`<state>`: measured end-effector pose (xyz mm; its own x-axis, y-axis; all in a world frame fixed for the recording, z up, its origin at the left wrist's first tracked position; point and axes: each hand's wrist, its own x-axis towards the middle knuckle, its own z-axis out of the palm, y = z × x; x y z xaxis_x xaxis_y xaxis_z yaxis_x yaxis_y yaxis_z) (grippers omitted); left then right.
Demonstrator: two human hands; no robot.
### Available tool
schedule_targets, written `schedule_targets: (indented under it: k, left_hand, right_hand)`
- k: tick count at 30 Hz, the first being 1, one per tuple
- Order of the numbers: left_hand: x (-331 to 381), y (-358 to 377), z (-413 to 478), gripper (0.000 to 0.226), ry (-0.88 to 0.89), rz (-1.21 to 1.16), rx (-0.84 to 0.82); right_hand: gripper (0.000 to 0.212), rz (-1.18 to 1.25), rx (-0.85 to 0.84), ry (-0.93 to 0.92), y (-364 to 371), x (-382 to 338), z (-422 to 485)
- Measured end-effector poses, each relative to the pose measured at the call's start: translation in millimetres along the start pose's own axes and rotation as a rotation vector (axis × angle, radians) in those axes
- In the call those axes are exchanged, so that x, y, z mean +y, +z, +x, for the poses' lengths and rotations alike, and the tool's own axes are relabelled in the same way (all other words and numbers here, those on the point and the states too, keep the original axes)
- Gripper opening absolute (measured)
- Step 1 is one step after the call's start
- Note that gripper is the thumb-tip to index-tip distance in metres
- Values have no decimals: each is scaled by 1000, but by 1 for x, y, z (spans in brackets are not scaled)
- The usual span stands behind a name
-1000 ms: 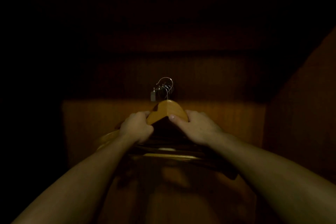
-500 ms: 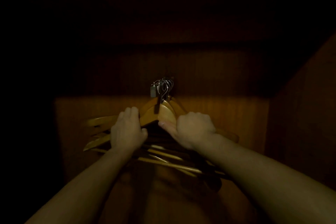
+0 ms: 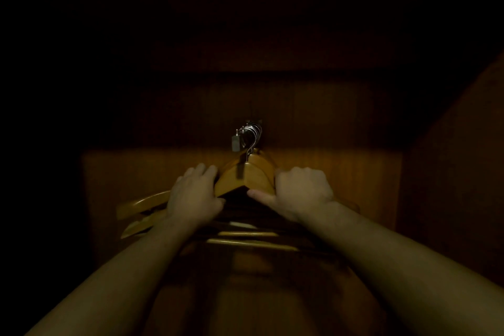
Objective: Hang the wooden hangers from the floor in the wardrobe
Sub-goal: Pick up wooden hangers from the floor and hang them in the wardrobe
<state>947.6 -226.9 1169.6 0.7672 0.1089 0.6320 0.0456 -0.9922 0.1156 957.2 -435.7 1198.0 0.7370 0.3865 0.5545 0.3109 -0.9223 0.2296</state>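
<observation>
Several wooden hangers (image 3: 245, 176) hang bunched together inside a dark wardrobe, their metal hooks (image 3: 252, 132) stacked at the back on a support I cannot make out. My left hand (image 3: 193, 196) grips the left shoulders of the bunch, fingers curled over the top. My right hand (image 3: 298, 191) grips the right shoulders, thumb pointing left under the front hanger. The hangers' lower bars (image 3: 251, 243) show below my wrists. A small grey tag (image 3: 235, 142) dangles beside the hooks.
The wardrobe's wooden back panel (image 3: 341, 172) is lit faintly behind the hangers. A wooden side wall (image 3: 458, 185) rises on the right. The left side and upper part are too dark to read.
The fanned-out hangers have been drawn closer together. Both hands shifted slightly on the shoulders, and the hooks sit more tightly stacked than half a second ago.
</observation>
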Motion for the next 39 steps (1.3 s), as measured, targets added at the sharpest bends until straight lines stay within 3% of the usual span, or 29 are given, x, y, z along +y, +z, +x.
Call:
schedule_targets:
  k: [7,14,25,30,39]
  left_hand:
    - [-15,-13,-5,63,-46,-33,-107]
    - [-29,-43,-10,72,-120,-70,-367]
    - [-72,-97,-74,68,-226,-12,-322]
    - [-117,-144,-134,83,-413,61,-290]
    - [-140,-241,-240,79,-719,257,-184]
  right_hand:
    - [76,-5,-21,-23,-13,-7,-8]
    - [70,21,-82,-3,-29,-26,-15]
    - [66,195,-208,-93,-51,-87,-21]
    - [67,228,-195,-251,-60,-145,-25]
    - [79,383,-142,-578,-105,-230,-62]
